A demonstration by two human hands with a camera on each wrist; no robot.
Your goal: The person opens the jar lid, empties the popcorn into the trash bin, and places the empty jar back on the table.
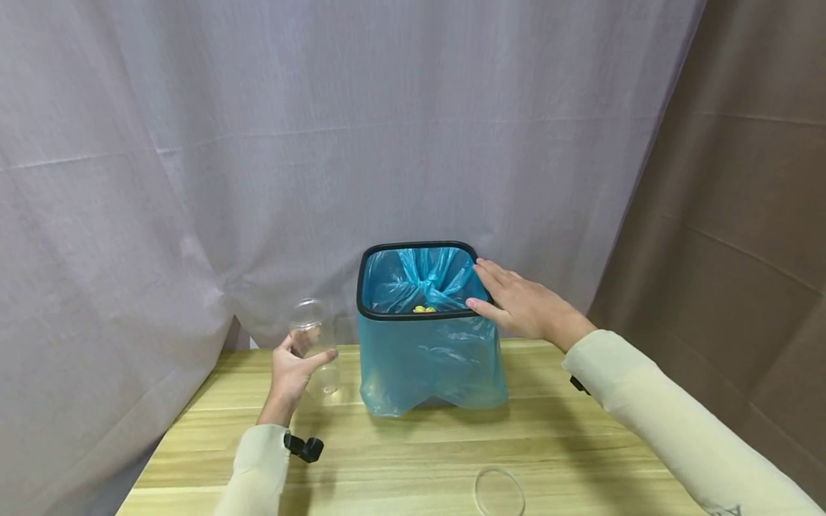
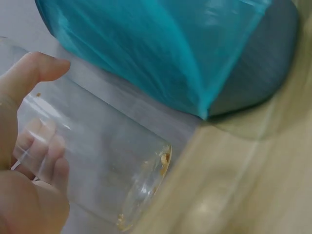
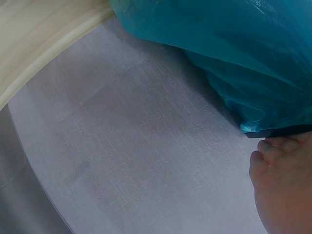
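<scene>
My left hand [image 1: 293, 369] grips a clear plastic jar [image 1: 327, 378] around its side, left of the bin. In the left wrist view the jar [image 2: 112, 151] is tilted, with brownish crumbs [image 2: 165, 161] stuck near its base. A bin with a black rim [image 1: 413, 315] is lined with a blue plastic bag [image 1: 432, 365]. The bag is gathered in a knot at the back inside, with small yellow pieces [image 1: 424, 309] below. My right hand [image 1: 525, 304] rests at the rim's right side, fingers straight and holding nothing.
A clear round piece [image 1: 500, 491], perhaps a lid, lies at the front of the wooden table [image 1: 400, 459]. Grey curtains [image 1: 413, 129] hang right behind the bin. A brown curtain [image 1: 729, 236] closes off the right side.
</scene>
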